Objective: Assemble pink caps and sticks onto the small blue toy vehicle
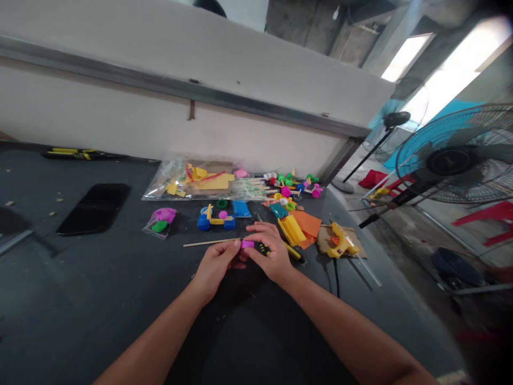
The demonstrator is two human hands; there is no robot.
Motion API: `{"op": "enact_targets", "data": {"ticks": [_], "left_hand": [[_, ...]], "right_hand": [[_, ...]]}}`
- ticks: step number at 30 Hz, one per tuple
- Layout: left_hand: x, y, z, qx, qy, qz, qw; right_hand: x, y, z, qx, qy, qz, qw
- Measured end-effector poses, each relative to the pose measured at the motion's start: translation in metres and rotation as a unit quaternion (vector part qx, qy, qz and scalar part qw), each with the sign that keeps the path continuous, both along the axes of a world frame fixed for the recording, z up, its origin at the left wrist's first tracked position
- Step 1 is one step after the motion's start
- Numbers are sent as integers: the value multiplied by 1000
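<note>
Purple piece (248, 244): small, bright | stick (206, 243): thin, pale | left grip (213, 266), right grip (274, 253): pinching piece

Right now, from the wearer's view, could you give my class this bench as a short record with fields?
Left grip: pinching pink piece
Right grip: fingers around the same piece
Thin stick: juts leftward; inner end hidden
Beyond: blue-wheeled model
Far left: black phone
Right: yellow glue gun on cardboard
</note>
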State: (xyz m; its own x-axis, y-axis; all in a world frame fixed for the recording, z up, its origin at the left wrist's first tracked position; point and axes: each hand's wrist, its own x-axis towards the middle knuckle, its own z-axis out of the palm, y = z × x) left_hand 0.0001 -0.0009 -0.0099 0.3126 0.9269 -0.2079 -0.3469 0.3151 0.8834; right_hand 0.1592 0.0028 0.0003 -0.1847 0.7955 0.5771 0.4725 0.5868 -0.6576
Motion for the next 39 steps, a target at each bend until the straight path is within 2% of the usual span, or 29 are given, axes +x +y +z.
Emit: {"op": "enact_targets", "data": {"ticks": [6, 12, 21, 28, 39], "left_hand": [[0, 0, -2, -13, -9, 11, 1000], [-2, -1, -2, -19, -28, 18, 999], [-2, 2, -2, -26, -19, 33, 999], [-3, 2, 0, -28, -12, 45, 999], [-2, 0, 0, 8, 21, 39, 999]], "right_hand": [[2, -2, 3, 33, -18, 3, 999], [8, -3, 3, 124, -120, -3, 985], [10, -4, 3, 173, -206, -20, 963], [10, -5, 4, 178, -217, -13, 960], [12, -5, 5, 133, -189, -6, 973]]}}
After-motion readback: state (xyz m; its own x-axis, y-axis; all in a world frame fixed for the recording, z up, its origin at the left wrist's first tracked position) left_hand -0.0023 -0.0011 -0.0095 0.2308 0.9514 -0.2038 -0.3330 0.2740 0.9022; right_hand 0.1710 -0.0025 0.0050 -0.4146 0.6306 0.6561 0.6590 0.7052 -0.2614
